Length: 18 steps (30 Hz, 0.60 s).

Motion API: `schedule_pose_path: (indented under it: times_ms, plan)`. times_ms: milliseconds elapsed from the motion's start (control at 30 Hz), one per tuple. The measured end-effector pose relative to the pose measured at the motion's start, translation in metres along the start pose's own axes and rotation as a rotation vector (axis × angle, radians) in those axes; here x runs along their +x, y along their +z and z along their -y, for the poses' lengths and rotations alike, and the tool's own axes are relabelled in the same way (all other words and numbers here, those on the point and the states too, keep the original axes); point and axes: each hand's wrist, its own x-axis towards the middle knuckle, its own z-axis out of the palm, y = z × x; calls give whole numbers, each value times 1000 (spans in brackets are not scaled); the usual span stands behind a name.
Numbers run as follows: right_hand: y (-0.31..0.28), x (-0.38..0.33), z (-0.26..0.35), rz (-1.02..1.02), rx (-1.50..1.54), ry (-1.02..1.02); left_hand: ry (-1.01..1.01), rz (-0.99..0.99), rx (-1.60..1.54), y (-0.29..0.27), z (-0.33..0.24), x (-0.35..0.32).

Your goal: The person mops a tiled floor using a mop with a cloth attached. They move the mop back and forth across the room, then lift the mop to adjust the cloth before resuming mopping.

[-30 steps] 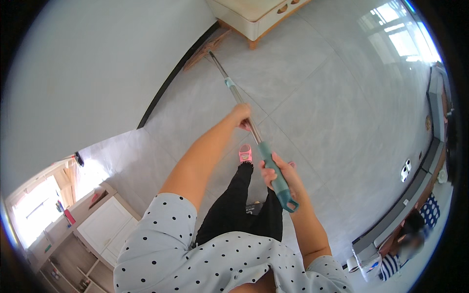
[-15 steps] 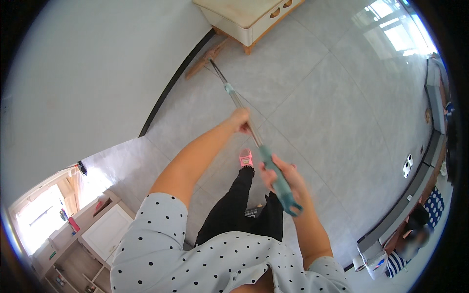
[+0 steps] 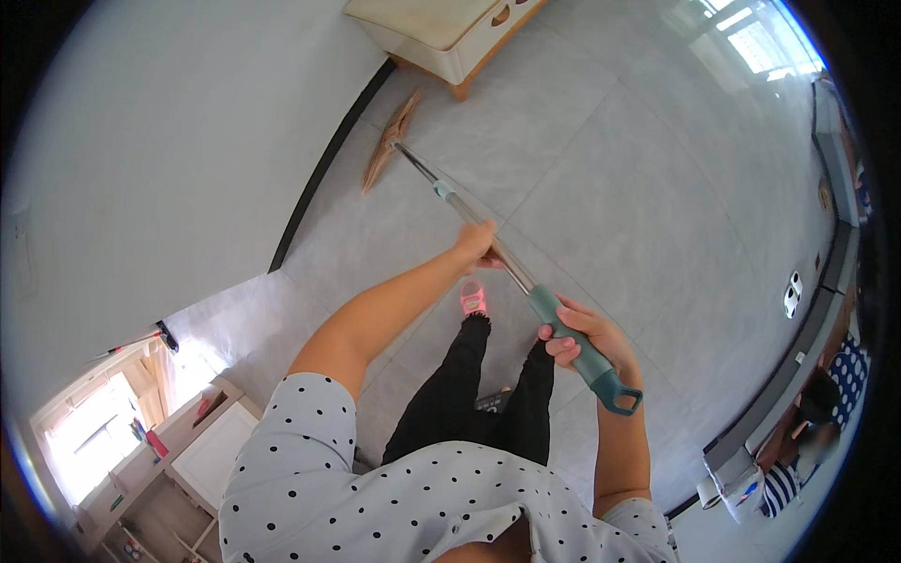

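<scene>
A flat mop with a long metal pole (image 3: 515, 266) and a green grip slants across the floor in front of me. My left hand (image 3: 478, 246) is wrapped round the metal pole about halfway along. Lower down, my right hand (image 3: 592, 341) closes round the green grip, just above its looped end. The brown mop head (image 3: 389, 143) lies on the grey tiles, a little out from the black baseboard. Its long side runs roughly along the wall.
A cream cabinet (image 3: 450, 42) on wooden legs stands beyond the mop head. The white wall (image 3: 178, 141) with its black baseboard (image 3: 324, 178) borders the left. My pink shoe (image 3: 473, 298) is on the tiles. At the far right, a person sits by a long grey ledge (image 3: 817, 347).
The mop head has come away from the corner by the cabinet, toward me. My right hand and the green grip have shifted right; my left hand moved slightly right too.
</scene>
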Motion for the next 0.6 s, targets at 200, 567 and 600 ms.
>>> schedule_pose_path:
  times_ms: [200, 567, 600]
  plan:
    - [16, 62, 34, 22, -288, -121, 245, -136, -78, -46, -32, 68]
    - [4, 95, 17, 149, 182, 12, 84, -147, 141, -62, -39, 68]
    - [5, 97, 21, 123, 173, 22, 59, -134, 132, -63, -43, 74]
